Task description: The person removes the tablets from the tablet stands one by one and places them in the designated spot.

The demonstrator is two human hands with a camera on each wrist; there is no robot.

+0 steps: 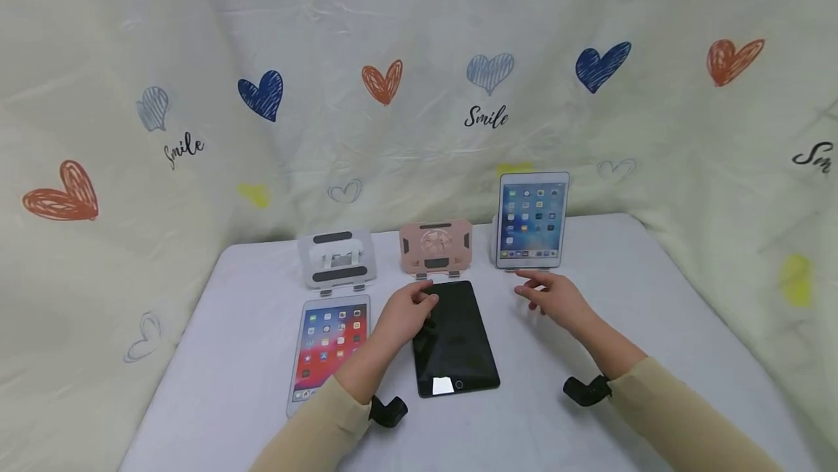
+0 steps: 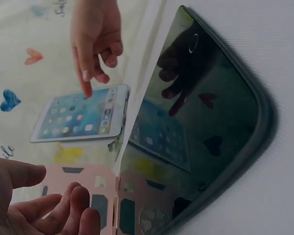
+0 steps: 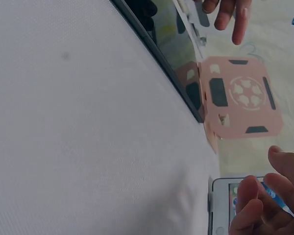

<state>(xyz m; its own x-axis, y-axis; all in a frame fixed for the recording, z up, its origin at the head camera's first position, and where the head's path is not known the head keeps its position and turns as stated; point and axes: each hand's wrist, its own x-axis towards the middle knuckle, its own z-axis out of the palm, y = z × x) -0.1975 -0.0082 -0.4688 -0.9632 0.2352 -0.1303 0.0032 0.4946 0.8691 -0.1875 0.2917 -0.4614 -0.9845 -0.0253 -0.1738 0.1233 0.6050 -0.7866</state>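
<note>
A black tablet [image 1: 458,341] with a dark screen lies on the table in front of a pink tablet stand [image 1: 436,246]. My left hand [image 1: 404,313] is over its upper left edge, fingers loosely bent with nothing between them; the left wrist view shows that hand [image 2: 49,208] apart from the glass. At the right, a white tablet [image 1: 533,217] with a lit blue screen stands upright on a stand mostly hidden behind it. Just below and in front of that tablet, my right hand [image 1: 556,301] hovers with relaxed, partly bent fingers, holding nothing.
A second white tablet [image 1: 330,345] with a red and blue screen lies at the left, partly covered by the left forearm. Behind it stands a white tablet stand [image 1: 337,257]. A curtain [image 1: 419,14] printed with hearts hangs behind the white table [image 1: 216,370].
</note>
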